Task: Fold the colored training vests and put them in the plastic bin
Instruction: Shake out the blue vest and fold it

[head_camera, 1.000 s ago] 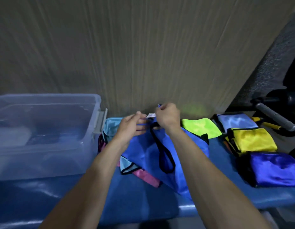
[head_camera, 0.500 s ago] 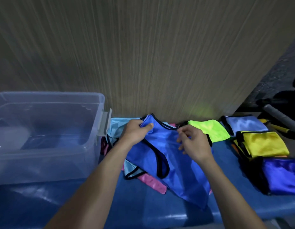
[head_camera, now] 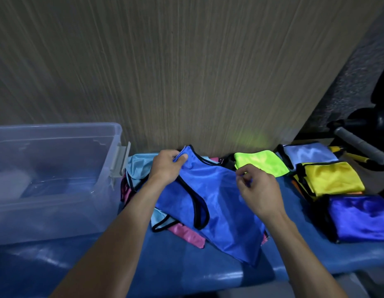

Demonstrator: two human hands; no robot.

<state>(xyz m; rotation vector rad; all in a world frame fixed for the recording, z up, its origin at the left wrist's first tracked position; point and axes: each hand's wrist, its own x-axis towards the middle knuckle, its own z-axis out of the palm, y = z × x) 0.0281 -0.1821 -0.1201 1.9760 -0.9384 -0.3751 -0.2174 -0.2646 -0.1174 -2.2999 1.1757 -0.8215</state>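
Note:
A blue vest (head_camera: 217, 203) with black trim lies spread over a loose pile on the blue bench (head_camera: 208, 274). My left hand (head_camera: 167, 166) pinches its top strap near the wall. My right hand (head_camera: 258, 190) pinches the vest's right edge with curled fingers. Under it lie a light-blue vest (head_camera: 138, 166) and a pink vest (head_camera: 186, 233). Folded vests sit to the right: neon green (head_camera: 264, 162), pale blue (head_camera: 309, 152), yellow (head_camera: 330, 179) and dark blue (head_camera: 363, 218). The clear plastic bin (head_camera: 55, 134) stands at the left.
A wood-grain wall (head_camera: 186, 72) rises straight behind the bench. A grey handle bar (head_camera: 361, 147) and dark equipment stand at the far right. The bin's grey latch (head_camera: 120, 158) juts toward the vest pile.
My hands moved apart from the vest's top: the left stays on the strap, the right slid to the right edge, and the blue vest now lies more spread out.

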